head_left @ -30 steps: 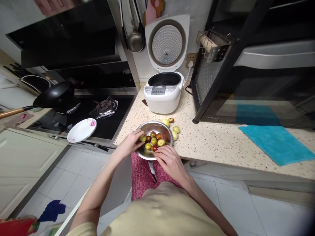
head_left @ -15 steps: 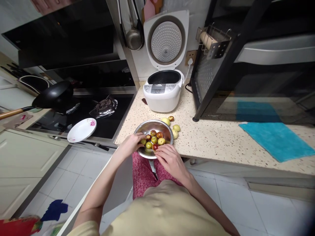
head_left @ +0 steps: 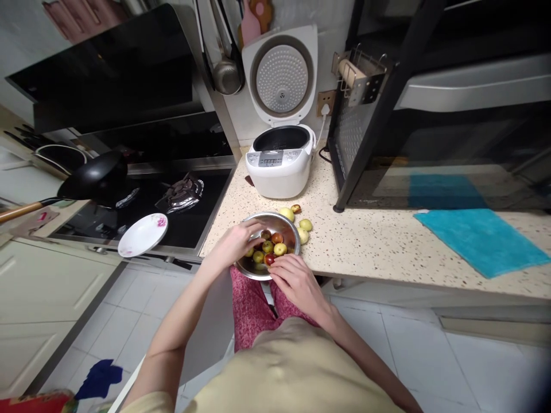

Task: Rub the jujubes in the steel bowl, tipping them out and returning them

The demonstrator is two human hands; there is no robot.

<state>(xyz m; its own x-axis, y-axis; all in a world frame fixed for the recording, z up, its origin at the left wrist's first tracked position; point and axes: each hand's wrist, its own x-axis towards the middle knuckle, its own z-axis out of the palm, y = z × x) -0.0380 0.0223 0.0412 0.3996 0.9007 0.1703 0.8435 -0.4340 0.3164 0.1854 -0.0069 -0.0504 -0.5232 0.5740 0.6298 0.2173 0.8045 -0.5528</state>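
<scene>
A round metal bowl (head_left: 293, 225) sits at the front edge of the counter, holding several green and reddish-brown jujubes (head_left: 279, 249). My left hand (head_left: 238, 242) reaches over its left rim, thumb and fingers apart among the fruit. That hand covers part of the left side, so any fruit under it is hidden. At the near right rim, my right hand (head_left: 297, 282) has its fingers bent over the bowl's edge, close to a dark red jujube (head_left: 270, 259). Pale green jujubes (head_left: 305, 225) and a small brown one (head_left: 296, 209) lie on the counter just beyond the bowl.
Behind the bowl stands a white rice cooker (head_left: 279, 175), lid raised. On the left are a gas stove (head_left: 206, 195), a black wok (head_left: 92, 175) and a white plate (head_left: 144, 235) at the stove's front edge. A black oven (head_left: 447, 149) and blue cloth (head_left: 484, 244) are on the right.
My left hand has lifted slightly and shifted over the fruit, its fingers spreading and covering a brown jujube seen before. My right hand stays at the rim. The whole view has tilted slightly.
</scene>
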